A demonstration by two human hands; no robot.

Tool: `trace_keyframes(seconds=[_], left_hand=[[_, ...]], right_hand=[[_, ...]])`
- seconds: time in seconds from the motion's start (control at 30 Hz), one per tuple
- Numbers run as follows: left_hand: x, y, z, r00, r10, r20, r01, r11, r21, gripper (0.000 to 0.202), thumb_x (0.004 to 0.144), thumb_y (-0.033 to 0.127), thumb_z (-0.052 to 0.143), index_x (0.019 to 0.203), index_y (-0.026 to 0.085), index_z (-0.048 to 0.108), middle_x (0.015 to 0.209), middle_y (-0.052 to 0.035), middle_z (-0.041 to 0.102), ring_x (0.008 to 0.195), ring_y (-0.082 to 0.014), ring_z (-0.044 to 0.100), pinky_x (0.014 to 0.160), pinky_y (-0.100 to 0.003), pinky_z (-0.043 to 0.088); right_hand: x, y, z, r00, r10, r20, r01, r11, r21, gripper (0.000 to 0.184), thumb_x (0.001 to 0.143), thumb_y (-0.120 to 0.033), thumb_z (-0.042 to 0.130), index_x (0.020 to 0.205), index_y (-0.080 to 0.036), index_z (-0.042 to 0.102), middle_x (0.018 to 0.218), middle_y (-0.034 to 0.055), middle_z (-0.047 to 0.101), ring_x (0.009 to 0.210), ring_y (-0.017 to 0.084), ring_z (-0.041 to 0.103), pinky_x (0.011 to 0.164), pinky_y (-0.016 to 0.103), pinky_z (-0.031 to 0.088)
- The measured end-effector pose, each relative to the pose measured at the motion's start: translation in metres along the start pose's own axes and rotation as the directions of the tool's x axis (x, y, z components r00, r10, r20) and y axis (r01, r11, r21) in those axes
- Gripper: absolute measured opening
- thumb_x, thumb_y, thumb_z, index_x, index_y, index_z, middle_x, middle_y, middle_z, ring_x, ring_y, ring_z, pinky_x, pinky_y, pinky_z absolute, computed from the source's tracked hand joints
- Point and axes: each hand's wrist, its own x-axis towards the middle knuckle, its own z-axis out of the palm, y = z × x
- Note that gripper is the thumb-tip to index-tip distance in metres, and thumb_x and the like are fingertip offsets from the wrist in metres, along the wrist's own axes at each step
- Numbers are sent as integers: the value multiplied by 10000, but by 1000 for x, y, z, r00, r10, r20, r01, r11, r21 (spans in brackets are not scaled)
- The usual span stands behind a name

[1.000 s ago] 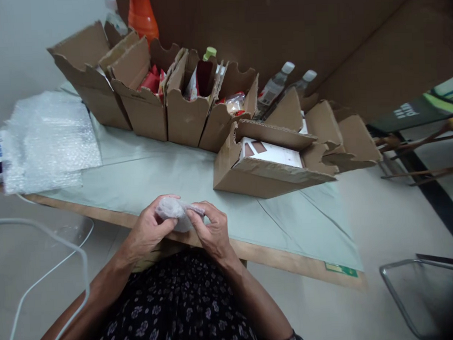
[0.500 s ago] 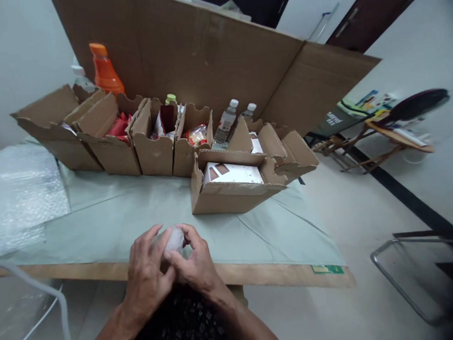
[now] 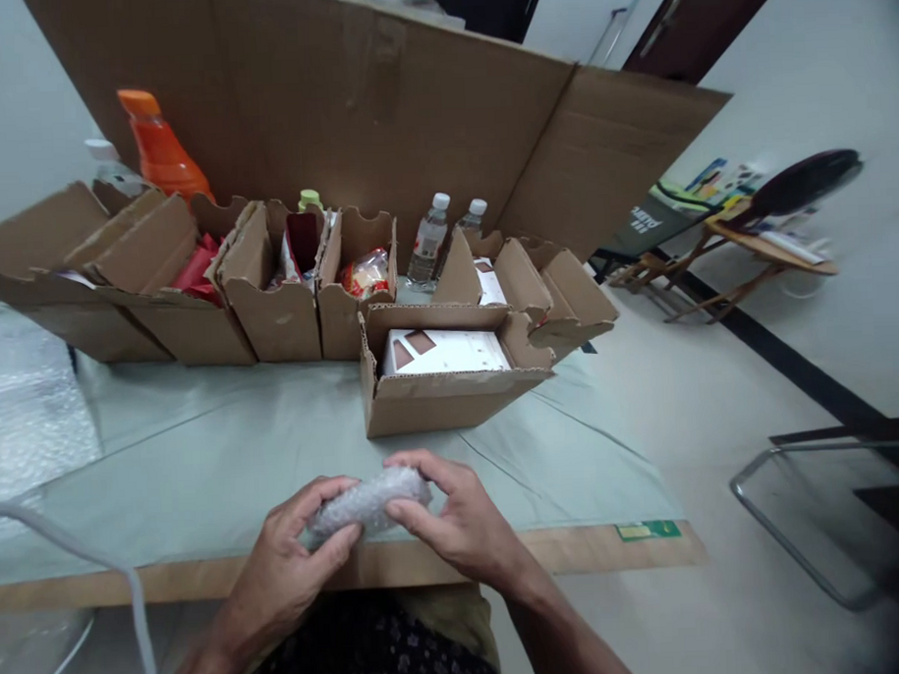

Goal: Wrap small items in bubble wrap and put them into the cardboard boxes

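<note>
A small roll of bubble wrap is held level above the front edge of the table; whatever it may contain is hidden. My left hand grips its left end, thumb in front and fingers behind. At the opposite end, my right hand pinches it between thumb and fingers. Just beyond the hands stands an open cardboard box, with a white printed carton lying inside it.
Behind is a row of open cardboard bins holding packets. Water bottles, an orange bottle and a tall cardboard panel stand further back. Bubble wrap sheets lie at left; a grey tube curves at the lower left.
The hands have moved apart and turned, so the bubble-wrapped roll now shows lengthwise between them. My view has shifted slightly, moving the bins left in the picture.
</note>
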Motion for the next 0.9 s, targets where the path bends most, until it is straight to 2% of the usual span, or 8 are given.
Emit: trace_keyframes(seconds=[0.07,0.2,0.3,0.43,0.63,0.7,0.77,0.9], left_hand=[[2,-3,2,999,48,-9,-49,992,-119,438,785,345,760,1204,227,722,1014,-51,761,882,-196,724,803,-264,589],[13,-27,2,996,34,-81,-53,966,-252,500,859,410,700,1313,204,652,1096,-100,753,990,-229,735,894,-332,592],[21,-50,9,989,-78,-129,56,985,-165,405,868,431,670,1179,175,713,997,-104,777,920,-228,750,849,-345,610],[23,-69,19,992,-40,-121,31,997,-73,334,873,417,636,1070,171,748,917,-93,792,866,-224,761,823,-352,624],[22,-70,20,988,78,-131,-83,996,-29,265,895,353,611,1048,198,761,913,-72,792,839,-206,764,732,-305,634],[22,-69,20,986,105,-129,-110,993,-30,246,901,330,610,1051,202,757,910,-65,788,839,-197,762,721,-290,632],[22,-68,20,983,130,-131,-135,990,-34,234,907,313,608,1055,204,752,909,-59,783,838,-188,759,719,-280,629],[22,-68,19,981,150,-126,-155,988,-26,225,913,293,599,1062,209,745,912,-55,778,835,-182,751,651,-251,614]], right_hand=[[-1,-21,-23,996,-75,-43,72,995,-66,162,853,-227,704,1014,-218,714,866,2,714,742,138,621,683,246,486],[25,-54,-76,930,-186,-316,188,982,-25,175,836,-289,767,991,-228,713,850,-9,693,717,126,615,619,229,479],[75,-57,-100,951,-152,-268,158,987,3,258,773,-362,813,938,-189,713,811,-4,674,700,123,599,622,236,472],[137,-43,-112,995,26,-100,-38,992,-123,324,737,-445,791,778,-141,683,692,3,627,625,115,536,570,240,418],[151,-41,-112,972,-25,-234,-59,937,-344,277,748,-415,726,803,-151,662,707,-10,611,621,113,504,563,236,368],[147,-47,-99,972,-67,-225,-56,865,-498,247,783,-394,695,815,-151,667,750,10,653,661,132,543,597,247,392],[145,-56,-81,978,-81,-192,-76,721,-689,231,834,-371,666,911,-154,690,822,40,707,727,168,602,640,264,413],[143,-83,-52,985,13,-172,-169,255,-952,394,930,-375,604,1266,-171,624,964,132,766,857,285,701,704,326,442]])
